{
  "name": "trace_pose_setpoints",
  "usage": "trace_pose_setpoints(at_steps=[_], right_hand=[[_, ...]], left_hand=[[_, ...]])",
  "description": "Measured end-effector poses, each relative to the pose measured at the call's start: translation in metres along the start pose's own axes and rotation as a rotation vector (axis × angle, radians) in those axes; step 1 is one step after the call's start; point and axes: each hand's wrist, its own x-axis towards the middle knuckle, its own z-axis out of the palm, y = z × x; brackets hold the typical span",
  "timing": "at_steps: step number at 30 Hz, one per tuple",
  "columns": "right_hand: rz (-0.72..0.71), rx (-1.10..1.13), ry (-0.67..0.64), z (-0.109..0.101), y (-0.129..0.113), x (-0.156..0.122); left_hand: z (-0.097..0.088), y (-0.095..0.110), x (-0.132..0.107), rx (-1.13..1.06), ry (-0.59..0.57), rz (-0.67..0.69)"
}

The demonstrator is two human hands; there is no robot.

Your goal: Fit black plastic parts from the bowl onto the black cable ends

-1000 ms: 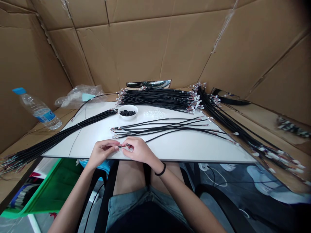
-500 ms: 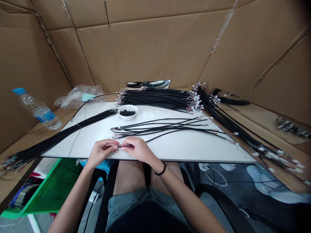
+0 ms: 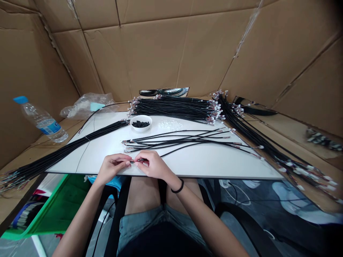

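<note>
My left hand [image 3: 114, 166] and my right hand [image 3: 152, 165] meet at the near edge of a white board [image 3: 195, 166]. Between their fingertips they pinch a black wire harness cable [image 3: 135, 161] close to its end, and the fine detail there is hidden by my fingers. Just beyond my right hand lies a loose group of black cables with small connectors [image 3: 182, 142]. A white bowl [image 3: 140, 122] holds small black pieces [image 3: 140, 124], and a small heap of clear pieces [image 3: 170, 125] lies beside it.
Large bundles of black cables lie at the far side [image 3: 174, 109], left [image 3: 80, 142] and right [image 3: 257, 139] of the board. A water bottle [image 3: 41, 120] and a plastic bag [image 3: 85, 107] stand to the left. Cardboard walls [image 3: 160, 53] surround the area.
Both hands stay at the board's near edge, still pinching the cable. Their fingers shift only slightly, and the view tilts a little.
</note>
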Motion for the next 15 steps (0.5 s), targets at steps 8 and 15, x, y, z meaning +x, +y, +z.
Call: trace_pose_setpoints(at_steps=[8,15], right_hand=[[-0.01,-0.027,-0.013,0.0015,0.0049,0.0013],[-0.003,-0.06,-0.012,0.0026,0.0071,0.0007]], left_hand=[[-0.0008,-0.0007,-0.0003,0.001,0.0,-0.009],[-0.0019,-0.0029,-0.0001,0.023,0.005,-0.013]])
